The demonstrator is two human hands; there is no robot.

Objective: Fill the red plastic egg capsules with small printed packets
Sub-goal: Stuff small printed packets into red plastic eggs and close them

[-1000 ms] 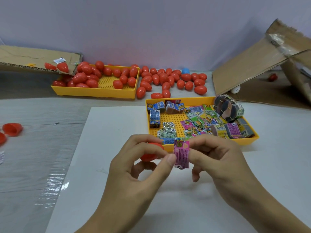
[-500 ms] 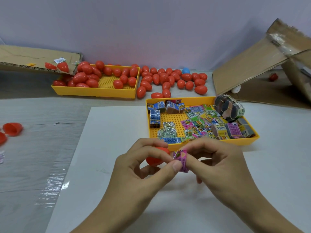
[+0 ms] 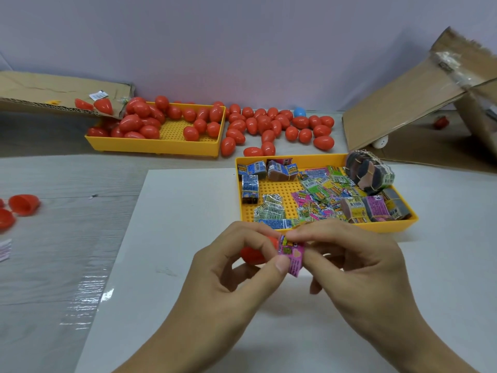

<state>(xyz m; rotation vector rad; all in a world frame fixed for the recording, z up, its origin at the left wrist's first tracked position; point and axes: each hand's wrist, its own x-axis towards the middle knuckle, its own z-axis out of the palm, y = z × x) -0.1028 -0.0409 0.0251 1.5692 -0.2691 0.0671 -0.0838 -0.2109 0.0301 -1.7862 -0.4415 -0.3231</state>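
Pinching one pink packet point(image 3: 291, 255) between your left hand point(image 3: 228, 281) and right hand point(image 3: 357, 267); left grip also holds red capsule point(image 3: 254, 254); print unreadable, perhaps barcode.

Before me a white sheet point(image 3: 188, 305) covers the grey table point(image 3: 53, 251), a flattened cardboard piece point(image 3: 53, 90) lies far left, an opened cardboard box point(image 3: 408, 103) leans far right, and a blue egg point(image 3: 299, 112) sits far back.
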